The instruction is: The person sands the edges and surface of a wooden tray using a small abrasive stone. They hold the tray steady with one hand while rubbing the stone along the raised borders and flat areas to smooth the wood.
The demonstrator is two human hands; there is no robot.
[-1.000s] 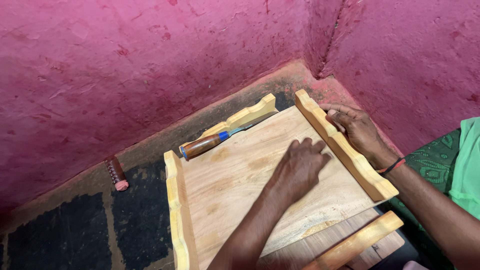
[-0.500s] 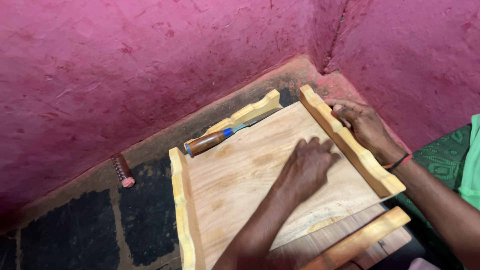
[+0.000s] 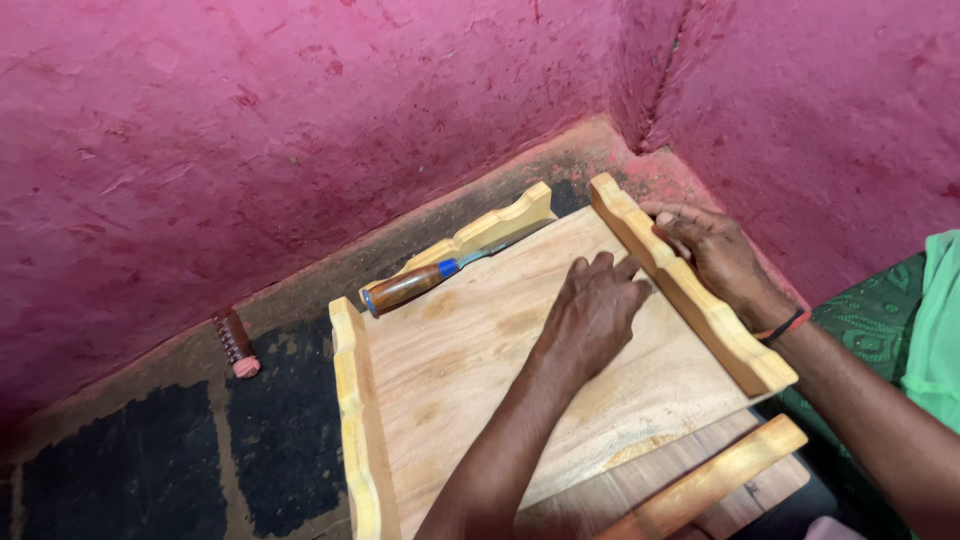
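Tray: a pale wooden tray [image 3: 520, 370] is lying flat on the floor in the corner of the room, directly under both hands; its base is a smooth, faintly grained board, and its scalloped side rails are standing proud along the edges.
Left hand: the left hand [image 3: 592, 312] is pressing flat on the tray's base, fingers spread and holding nothing, palm bearing down just beside the near-right rail.
Right hand: the right hand [image 3: 715, 255] is resting over the right rail [image 3: 690, 295], its fingers curling onto the rail's top; whether the grip is truly closing around the wood or only steadying it is hard to tell from this angle.
Step in hand: judging by the hands, the rail is being seated and held against the base.
Next move: it is probably calling for steady downward pressure while keeping the rail square to the board.
Chisel: beyond the left hand, a chisel [image 3: 425, 280] with a brown wooden handle and a blue collar is lying against the far rail [image 3: 490, 232].
Loose strip: below the right forearm, a separate wooden strip [image 3: 715, 480] is lying apart from the tray.
Surroundings: a small ribbed brown cylinder [image 3: 235, 342] is lying well to the left on the dark floor [image 3: 150, 470], beneath rough pink walls [image 3: 250, 130].
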